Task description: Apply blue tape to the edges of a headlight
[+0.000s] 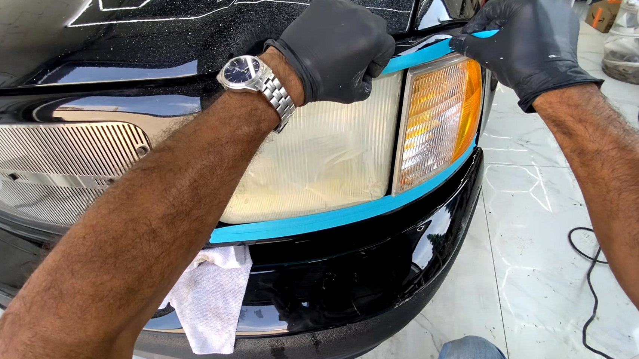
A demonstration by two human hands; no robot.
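Blue tape (419, 55) stretches between both gloved hands above cloudy headlight (326, 164).

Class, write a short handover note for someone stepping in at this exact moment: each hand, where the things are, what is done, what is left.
Left hand, black glove, presses blue tape onto the top edge of the headlight.
Right hand, black glove, pinches the tape's free end above the amber corner lamp.
Done: a tape strip runs under both lenses.
Left: the top strip's right end is not yet stuck down.
A white cloth hangs on the bumper.
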